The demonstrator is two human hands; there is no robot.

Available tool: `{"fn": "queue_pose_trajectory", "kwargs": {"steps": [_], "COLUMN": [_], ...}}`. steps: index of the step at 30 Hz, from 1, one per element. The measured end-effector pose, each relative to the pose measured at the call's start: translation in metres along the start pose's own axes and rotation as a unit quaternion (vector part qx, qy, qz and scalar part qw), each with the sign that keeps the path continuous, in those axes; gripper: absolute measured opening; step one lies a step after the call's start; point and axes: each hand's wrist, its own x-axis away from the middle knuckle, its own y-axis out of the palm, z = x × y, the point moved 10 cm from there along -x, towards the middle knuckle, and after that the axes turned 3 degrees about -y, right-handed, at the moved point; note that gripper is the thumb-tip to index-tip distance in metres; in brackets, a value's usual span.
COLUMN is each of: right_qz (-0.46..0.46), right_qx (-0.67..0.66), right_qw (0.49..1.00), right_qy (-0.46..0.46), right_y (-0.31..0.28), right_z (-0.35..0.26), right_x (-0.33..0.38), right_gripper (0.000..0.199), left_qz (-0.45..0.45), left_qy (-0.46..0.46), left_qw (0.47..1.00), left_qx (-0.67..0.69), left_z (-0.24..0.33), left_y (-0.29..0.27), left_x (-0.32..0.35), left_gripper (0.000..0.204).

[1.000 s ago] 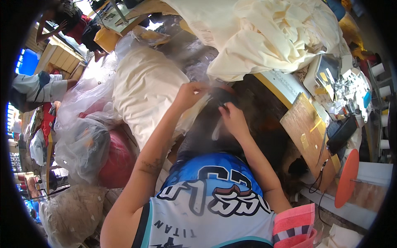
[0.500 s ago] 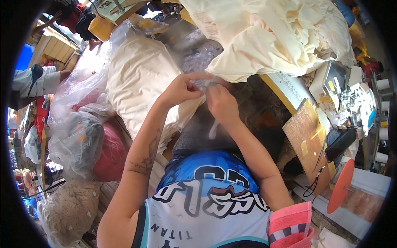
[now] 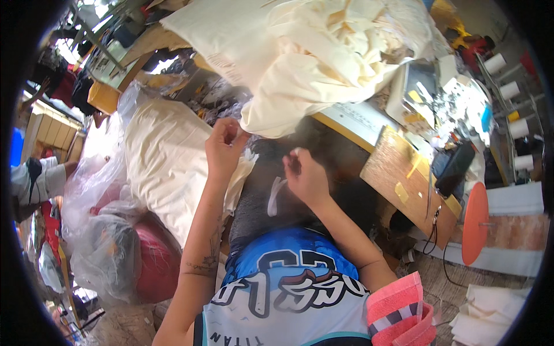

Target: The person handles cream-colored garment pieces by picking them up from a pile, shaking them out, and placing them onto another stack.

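My left hand [image 3: 225, 145] is closed in a pinch beside the hanging lower corner of a cream fabric pile [image 3: 323, 75]. What its fingertips hold, if anything, is too small to make out. Apart from it, lower and to the right, my right hand [image 3: 309, 176] is raised over my lap with the fingers curled in. Its contents are hidden too. A narrow white strip [image 3: 274, 199] shows against my dark lap just left of the right hand; whether it touches the hand I cannot tell. More cream fabric [image 3: 164, 155] is draped to the left of my left forearm.
Clear plastic bags [image 3: 107, 248] and a red bundle [image 3: 157, 251] lie at left. At right are a brown board [image 3: 398, 167], a black pouch [image 3: 454, 168], an orange disc [image 3: 475, 224] and thread spools [image 3: 510, 90]. A pink towel [image 3: 398, 305] is by my right arm.
My hands, close together before, have moved apart, the right one dropping toward my lap. The view has shifted, showing more of the fabric pile's left side.
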Motion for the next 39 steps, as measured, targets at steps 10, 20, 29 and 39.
{"fn": "queue_pose_trajectory", "kwargs": {"steps": [10, 20, 29, 39], "right_qz": [0.064, -0.030, -0.210, -0.124], "right_qx": [0.090, -0.096, -0.261, -0.134], "right_qw": [0.993, 0.949, 0.891, 0.970], "right_qy": [-0.042, -0.300, -0.307, -0.162], "right_y": [-0.107, -0.129, -0.137, 0.037], "right_z": [-0.060, -0.174, -0.200, -0.180], "right_x": [-0.105, -0.135, -0.126, -0.241], "right_gripper": [0.049, 0.038, 0.017, 0.023], "left_qz": [0.164, 0.259, 0.178, 0.240], "left_qy": [0.113, 0.112, 0.070, 0.189], "left_qw": [0.980, 0.915, 0.930, 0.894], "left_qx": [-0.020, -0.289, -0.313, -0.328], "left_z": [0.114, 0.161, 0.125, 0.207], "left_y": [-0.215, -0.316, -0.279, -0.375], "left_x": [0.080, 0.151, 0.121, 0.086], "left_gripper": [0.025, 0.021, 0.016, 0.016]}}
